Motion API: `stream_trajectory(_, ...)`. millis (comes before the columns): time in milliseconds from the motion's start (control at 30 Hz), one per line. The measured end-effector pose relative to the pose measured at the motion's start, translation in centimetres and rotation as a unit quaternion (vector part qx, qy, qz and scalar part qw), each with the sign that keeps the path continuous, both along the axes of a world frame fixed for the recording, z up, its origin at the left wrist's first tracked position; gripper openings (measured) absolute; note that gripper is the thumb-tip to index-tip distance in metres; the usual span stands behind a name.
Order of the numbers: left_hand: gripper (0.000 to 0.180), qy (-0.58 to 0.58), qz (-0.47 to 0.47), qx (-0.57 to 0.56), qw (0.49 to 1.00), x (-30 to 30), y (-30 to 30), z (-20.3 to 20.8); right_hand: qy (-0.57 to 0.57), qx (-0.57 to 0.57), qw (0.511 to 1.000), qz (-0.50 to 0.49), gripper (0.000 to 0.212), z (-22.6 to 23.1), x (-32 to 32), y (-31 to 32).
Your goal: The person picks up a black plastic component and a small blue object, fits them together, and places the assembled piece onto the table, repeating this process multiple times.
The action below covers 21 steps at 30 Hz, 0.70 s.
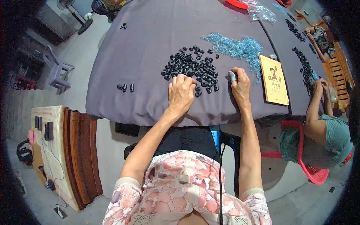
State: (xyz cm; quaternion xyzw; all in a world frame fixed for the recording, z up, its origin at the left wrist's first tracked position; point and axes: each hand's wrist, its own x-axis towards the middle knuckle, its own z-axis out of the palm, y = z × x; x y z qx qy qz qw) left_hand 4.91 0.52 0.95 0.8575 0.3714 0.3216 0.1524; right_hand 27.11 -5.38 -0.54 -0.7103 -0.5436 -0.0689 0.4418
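Small black pieces [189, 66] lie heaped on a grey-clothed desk [150, 56] in a room with a pale chair [58, 71] and a standing fan [77, 17]. A red tray [237, 3] sits toward the far side, a clear bag [261, 11] against it, contents indistinct. The left hand [182, 93] curls its grip at the heap's near edge, the right hand [241, 86] beside the heap; what either holds, and how far open, cannot be told.

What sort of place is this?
Likely a household room or small workshop used for handwork: there's a cloth-covered table with a heap of small black parts, plus a slatted wooden seat and a purple plastic chair around it.
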Motion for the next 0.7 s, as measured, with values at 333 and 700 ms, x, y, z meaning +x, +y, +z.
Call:
stream_trajectory(333, 0.009, -0.28, 0.015, -0.16, 0.947, -3.0, 1.0, 0.2, 0.022, 0.004, 1.0, 0.011, 0.028, 0.3, 0.1, -0.3)
stream_trajectory(700, 0.023, -0.419, -0.061, -0.47, 0.774, -9.1, -1.5, -1.1, 0.082, -0.003, 0.997, 0.005, 0.008, 1.3, -0.8, -0.6)
